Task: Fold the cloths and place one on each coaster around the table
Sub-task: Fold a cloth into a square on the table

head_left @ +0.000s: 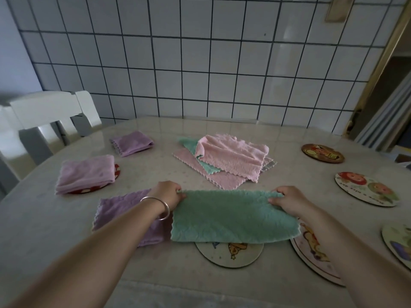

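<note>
Green cloth (231,215): held up just above the worktop (155,274), its long axis running left to right across the view; the top edge is stretched between both hands and the lower edge hangs toward the viewer, doubled over along the bottom.
Left hand (168,194): fingers pinch the green cloth's top left corner; a silver bangle (159,207) sits on the wrist.
Right hand (289,201): fingers pinch the green cloth's top right corner.
Coaster under green cloth (231,254): round, pale, partly hidden by the cloth's lower edge.
Purple cloth left of green cloth (124,210): folded, lying flat, partly under the left forearm; whether a coaster lies beneath it cannot be told.
Purple cloth on red coaster (86,173): folded, further left and beyond the green cloth, the red coaster (116,170) peeping out at its right.
Far purple cloth (132,143): folded, beyond that one, near a white chair (51,114).
Pile (224,160): unfolded pink and green cloths, overlapping, beyond the green cloth at the middle of the worktop.
Bare coasters: right of the green cloth, one just beside it (315,254), one further right at the frame edge (398,243), two beyond (364,188) and (322,153).
</note>
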